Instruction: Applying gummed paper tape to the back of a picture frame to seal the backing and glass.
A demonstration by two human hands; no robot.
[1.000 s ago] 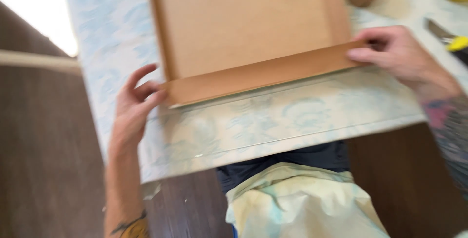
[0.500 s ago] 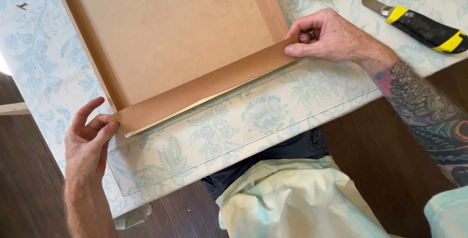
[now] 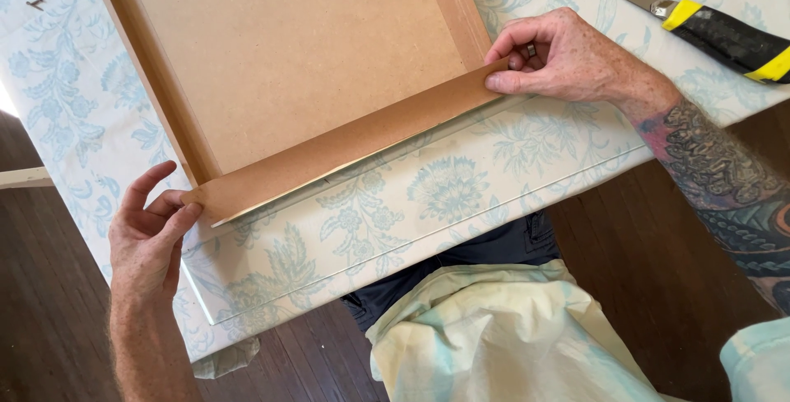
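Soft, even daylight fills the head view, bright without harsh glare. A washed-out white patch burns at the far left edge, suggesting light comes from that side. The brown board (image 3: 288,56) and the patterned bench (image 3: 461,196) are sharp and evenly lit. Faint, short shadows sit under the right hand (image 3: 568,60) and left hand (image 3: 148,237). The dark floor (image 3: 49,311) below reads dimmer. No motion blur shows.

Both hands bare: left hand (image 3: 152,233), right hand (image 3: 568,60). Right forearm carries dense tattooing in dark blue-green scale patterns with red near the wrist. Pale yellow-green mottled shirt (image 3: 502,336); dark navy trousers (image 3: 494,250). Left forearm unmarked.
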